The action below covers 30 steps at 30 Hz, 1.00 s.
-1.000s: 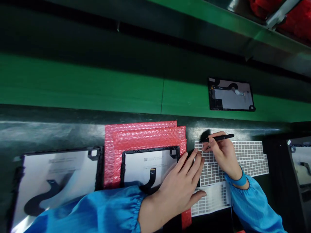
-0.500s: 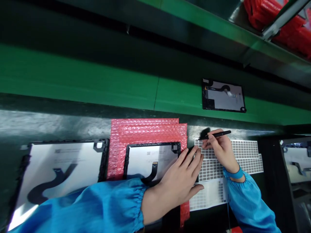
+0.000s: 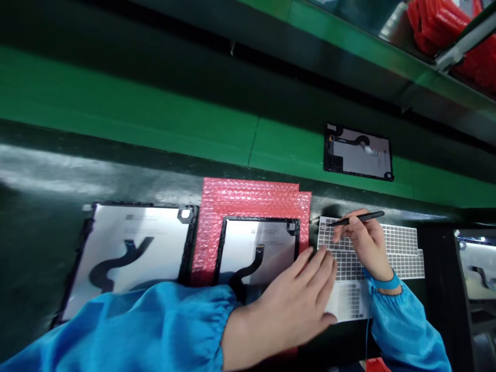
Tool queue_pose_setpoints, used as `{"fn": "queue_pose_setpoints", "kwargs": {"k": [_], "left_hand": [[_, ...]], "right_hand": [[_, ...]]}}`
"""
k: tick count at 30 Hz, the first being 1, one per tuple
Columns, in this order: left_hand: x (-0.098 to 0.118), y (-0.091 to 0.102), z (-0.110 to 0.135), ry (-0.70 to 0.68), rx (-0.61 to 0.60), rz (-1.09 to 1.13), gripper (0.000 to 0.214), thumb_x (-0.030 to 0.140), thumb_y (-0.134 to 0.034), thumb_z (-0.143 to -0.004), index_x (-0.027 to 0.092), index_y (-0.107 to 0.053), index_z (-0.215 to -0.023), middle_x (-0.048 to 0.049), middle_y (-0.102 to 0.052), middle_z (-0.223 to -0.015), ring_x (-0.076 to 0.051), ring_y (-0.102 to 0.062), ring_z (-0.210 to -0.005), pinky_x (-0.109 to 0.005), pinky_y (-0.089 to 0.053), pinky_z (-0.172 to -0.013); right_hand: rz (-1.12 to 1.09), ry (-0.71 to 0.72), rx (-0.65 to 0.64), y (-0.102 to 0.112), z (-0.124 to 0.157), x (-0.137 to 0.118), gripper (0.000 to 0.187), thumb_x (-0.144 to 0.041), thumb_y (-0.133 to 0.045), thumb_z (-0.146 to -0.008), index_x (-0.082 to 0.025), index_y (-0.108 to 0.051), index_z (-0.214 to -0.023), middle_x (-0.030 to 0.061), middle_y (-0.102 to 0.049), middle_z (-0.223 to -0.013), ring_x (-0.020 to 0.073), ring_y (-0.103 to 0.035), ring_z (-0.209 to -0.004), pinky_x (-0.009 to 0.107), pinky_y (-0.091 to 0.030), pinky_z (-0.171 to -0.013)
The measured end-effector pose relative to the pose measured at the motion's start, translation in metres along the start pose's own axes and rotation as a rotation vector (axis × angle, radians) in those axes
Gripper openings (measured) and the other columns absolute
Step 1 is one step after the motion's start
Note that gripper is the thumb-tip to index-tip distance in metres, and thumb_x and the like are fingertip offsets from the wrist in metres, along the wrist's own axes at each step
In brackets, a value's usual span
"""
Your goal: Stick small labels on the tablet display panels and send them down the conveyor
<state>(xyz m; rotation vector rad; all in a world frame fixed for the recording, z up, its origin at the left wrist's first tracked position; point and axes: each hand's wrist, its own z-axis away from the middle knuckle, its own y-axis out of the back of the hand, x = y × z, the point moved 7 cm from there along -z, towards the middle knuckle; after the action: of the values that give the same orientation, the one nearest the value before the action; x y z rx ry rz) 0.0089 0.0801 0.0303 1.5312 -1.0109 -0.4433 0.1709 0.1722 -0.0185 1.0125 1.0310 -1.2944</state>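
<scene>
My right hand (image 3: 368,240) is closed in a pinch on slim black tweezers (image 3: 358,218). Their tips point left, over the upper left corner of a white sheet of small grey labels (image 3: 401,238). Several such sheets overlap here. My left hand (image 3: 290,297) lies stretched out, palm down, fingertips at the sheets' left edge. Beneath and beside this hand is a screen panel (image 3: 236,243) with a black frame and a black ribbon cable (image 3: 248,266); the hand and sleeve hide its lower part. Red bubble-wrap sheets (image 3: 251,194) lie under that panel.
A larger screen panel (image 3: 155,258) lies at the left, partly behind my sleeve. Another panel (image 3: 366,157) rests on the green ledge (image 3: 287,155) at the back. More panels (image 3: 482,268) stand at the far right. Red wrap (image 3: 437,31) fills the upper shelf.
The view has shifted, so the panels at the left appear farther right. The tweezers' tips have moved slightly over the label sheet's corner. My left hand stays flat at the sheets' edge.
</scene>
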Motion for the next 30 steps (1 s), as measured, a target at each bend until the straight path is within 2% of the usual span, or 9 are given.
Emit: {"fn": "queue_pose_setpoints", "kwargs": {"k": [2,4,5,7,9,13,20,30], "left_hand": [[0.010,0.012,0.016,-0.012,-0.017,0.028,0.057,0.055,-0.049,-0.107,0.008,-0.074,-0.128,-0.0155,-0.076,-0.124,-0.031,-0.068,-0.113,-0.044,-0.049,-0.096],[0.012,0.015,0.033,0.032,-0.080,0.033,0.048,0.048,-0.054,-0.105,0.008,-0.075,-0.123,-0.0120,-0.077,-0.101,-0.027,-0.069,-0.088,-0.040,-0.051,-0.078],[0.010,0.013,0.041,0.067,-0.117,0.017,0.047,0.045,-0.057,-0.104,0.007,-0.074,-0.125,-0.0113,-0.076,-0.096,-0.026,-0.068,-0.082,-0.040,-0.050,-0.073],[0.003,0.007,0.055,0.136,-0.166,-0.028,0.050,0.041,-0.060,-0.102,0.005,-0.069,-0.135,-0.0125,-0.075,-0.097,-0.027,-0.068,-0.083,-0.039,-0.052,-0.073],[-0.002,0.000,0.065,0.177,-0.192,-0.054,0.052,0.037,-0.059,-0.102,0.004,-0.064,-0.142,-0.0156,-0.075,-0.107,-0.029,-0.069,-0.091,-0.040,-0.053,-0.077],[-0.006,-0.006,0.074,0.218,-0.172,-0.055,0.053,0.033,-0.057,-0.103,0.004,-0.060,-0.147,-0.0160,-0.073,-0.113,-0.030,-0.068,-0.100,-0.038,-0.054,-0.077],[-0.006,-0.005,0.074,0.247,-0.129,-0.043,0.053,0.034,-0.058,-0.102,0.004,-0.061,-0.146,-0.0142,-0.072,-0.110,-0.029,-0.067,-0.098,-0.037,-0.056,-0.075],[-0.011,-0.002,0.069,0.255,-0.099,-0.022,0.051,0.033,-0.059,-0.102,0.004,-0.060,-0.144,-0.0128,-0.071,-0.107,-0.027,-0.068,-0.094,-0.036,-0.056,-0.068]], "right_hand": [[-0.020,-0.019,-0.043,-0.014,0.010,0.000,0.024,-0.049,-0.068,-0.103,-0.026,-0.063,-0.104,0.0003,-0.078,-0.079,0.0192,-0.076,-0.063,0.036,-0.065,-0.063],[-0.038,-0.036,-0.087,-0.028,0.021,0.002,0.024,-0.048,-0.068,-0.104,-0.025,-0.063,-0.102,0.0013,-0.078,-0.080,0.0188,-0.076,-0.064,0.036,-0.066,-0.063],[-0.042,-0.043,-0.097,-0.034,0.027,0.003,0.024,-0.048,-0.068,-0.104,-0.025,-0.064,-0.102,0.0017,-0.078,-0.081,0.0189,-0.077,-0.064,0.037,-0.067,-0.064],[-0.045,-0.060,-0.103,-0.042,0.036,0.008,0.024,-0.048,-0.068,-0.104,-0.025,-0.063,-0.102,0.0019,-0.078,-0.081,0.0194,-0.077,-0.064,0.038,-0.068,-0.065],[-0.047,-0.075,-0.098,-0.046,0.044,0.013,0.024,-0.048,-0.067,-0.104,-0.025,-0.063,-0.102,0.0020,-0.078,-0.080,0.0199,-0.078,-0.064,0.039,-0.070,-0.066],[-0.047,-0.103,-0.122,-0.053,0.054,0.023,0.027,-0.051,-0.067,-0.104,-0.025,-0.061,-0.105,0.0024,-0.079,-0.080,0.0212,-0.080,-0.068,0.041,-0.071,-0.068],[-0.060,-0.116,-0.189,-0.061,0.057,0.035,0.029,-0.053,-0.067,-0.103,-0.025,-0.059,-0.105,0.0016,-0.077,-0.081,0.0194,-0.079,-0.068,0.038,-0.071,-0.068],[-0.067,-0.128,-0.184,-0.061,0.058,0.036,0.025,-0.050,-0.067,-0.104,-0.025,-0.060,-0.106,0.0014,-0.078,-0.082,0.0180,-0.079,-0.068,0.034,-0.070,-0.068]]}}
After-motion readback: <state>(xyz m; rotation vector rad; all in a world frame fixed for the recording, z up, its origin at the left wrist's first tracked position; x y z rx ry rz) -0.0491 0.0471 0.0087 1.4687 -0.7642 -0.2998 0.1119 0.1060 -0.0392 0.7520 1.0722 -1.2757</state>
